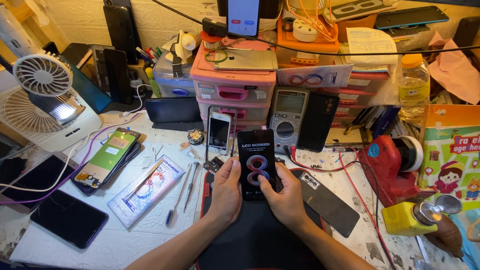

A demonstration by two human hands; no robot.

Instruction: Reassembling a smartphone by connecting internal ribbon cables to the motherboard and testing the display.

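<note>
Both my hands hold one black phone screen [256, 155] upright over a dark work mat [250, 240] at the middle of the bench. A coloured loop shows on its front film. My left hand [226, 192] grips its left edge, thumb on the lower face. My right hand [286, 195] grips the right edge and lower corner. A black phone back cover [327, 202] lies just right of my right hand.
Tweezers and a small brush [182, 192] lie left of the mat beside a flat white parts box [146, 190]. Several phones and screens [105, 160] lie at the left near a white fan [42, 75]. Pink drawers [232, 92], a multimeter [287, 117], a yellow bottle [407, 217].
</note>
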